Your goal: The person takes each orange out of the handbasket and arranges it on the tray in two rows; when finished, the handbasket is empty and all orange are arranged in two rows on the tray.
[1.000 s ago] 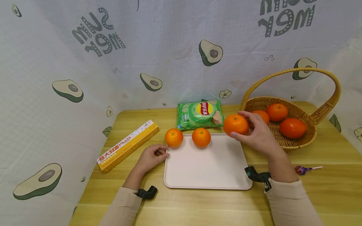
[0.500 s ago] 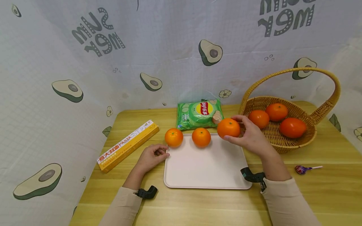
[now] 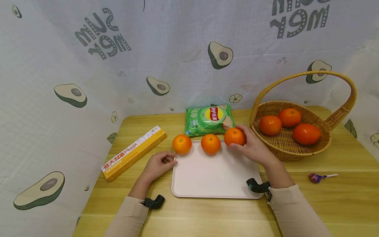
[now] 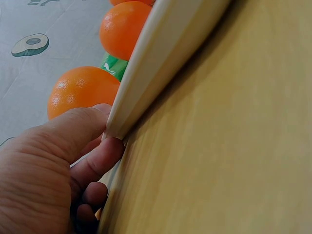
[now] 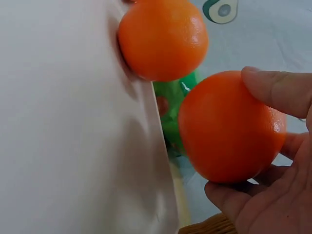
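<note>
My right hand point(image 3: 251, 146) grips an orange point(image 3: 234, 137) at the back right of the white tray point(image 3: 216, 174). In the right wrist view the thumb lies on one side of this orange point(image 5: 229, 127) and the fingers curl round the other; a gap shows between it and the tray. Two more oranges sit along the tray's back edge, one in the middle point(image 3: 211, 144) and one at the back left corner point(image 3: 182, 144). My left hand point(image 3: 158, 166) pinches the tray's left rim, thumb above and curled forefinger below, as the left wrist view shows point(image 4: 73, 146).
A wicker basket point(image 3: 291, 154) with a tall handle holds several orange-red fruits point(image 3: 306, 134) at the right. Behind the tray lies a green chip bag point(image 3: 204, 120). A pasta box point(image 3: 134, 153) is at the left, and a lollipop point(image 3: 316, 178) lies to the right.
My right hand has carried the orange left and down, away from the basket to the tray's back right part. The left hand has stayed at the tray's left rim.
</note>
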{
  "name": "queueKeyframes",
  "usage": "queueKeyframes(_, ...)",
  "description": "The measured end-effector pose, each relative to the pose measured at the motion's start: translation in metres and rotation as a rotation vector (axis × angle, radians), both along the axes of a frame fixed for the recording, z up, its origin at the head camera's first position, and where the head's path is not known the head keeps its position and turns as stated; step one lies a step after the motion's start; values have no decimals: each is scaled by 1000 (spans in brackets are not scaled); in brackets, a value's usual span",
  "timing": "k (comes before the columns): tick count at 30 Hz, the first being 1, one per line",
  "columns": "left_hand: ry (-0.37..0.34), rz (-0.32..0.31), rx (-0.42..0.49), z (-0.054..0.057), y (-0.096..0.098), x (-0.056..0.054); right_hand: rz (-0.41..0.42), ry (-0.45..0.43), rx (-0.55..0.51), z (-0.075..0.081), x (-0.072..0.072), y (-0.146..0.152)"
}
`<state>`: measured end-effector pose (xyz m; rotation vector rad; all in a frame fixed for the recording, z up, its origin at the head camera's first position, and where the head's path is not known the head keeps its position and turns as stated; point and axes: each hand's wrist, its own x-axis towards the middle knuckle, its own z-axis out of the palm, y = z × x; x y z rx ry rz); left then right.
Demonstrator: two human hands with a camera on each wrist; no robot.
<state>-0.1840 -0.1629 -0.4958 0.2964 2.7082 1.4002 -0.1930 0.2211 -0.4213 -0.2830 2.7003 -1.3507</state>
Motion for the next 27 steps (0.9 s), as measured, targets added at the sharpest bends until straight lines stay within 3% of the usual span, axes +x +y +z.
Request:
queueKeyframes(14,-6,0,0,2,0,1,-36,-142,-58,-13,-6,4)
queueKeyframes(27,-10,-3,6,2,1,1,-11,-185,-28,-11,-6,11)
